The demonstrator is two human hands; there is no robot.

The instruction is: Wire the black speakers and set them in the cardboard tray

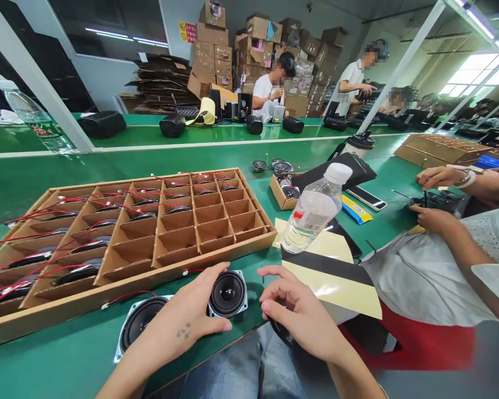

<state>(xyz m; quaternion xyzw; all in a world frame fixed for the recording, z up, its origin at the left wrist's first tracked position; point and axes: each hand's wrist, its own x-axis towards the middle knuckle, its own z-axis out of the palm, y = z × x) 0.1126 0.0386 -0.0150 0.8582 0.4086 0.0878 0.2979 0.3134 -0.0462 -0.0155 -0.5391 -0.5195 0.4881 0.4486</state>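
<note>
My left hand (189, 316) grips a small square speaker (228, 293) at the near edge of the green table (233, 160), thumb and fingers around its left side. A second, larger speaker (138, 321) with a red wire lies just left of it, partly under my wrist. My right hand (293, 307) hovers right of the small speaker, fingers curled in a pinch around something too small to make out. Behind my hands stands a cardboard divider tray (125, 238) with speakers and red wires in its left cells.
A clear water bottle (314, 208) stands on yellow backing sheets (336, 277) with a black strip. A small box of speakers (285, 191) sits behind it. A co-worker's hands (434, 216) work at the right. Other people and stacked cartons are across the far belt.
</note>
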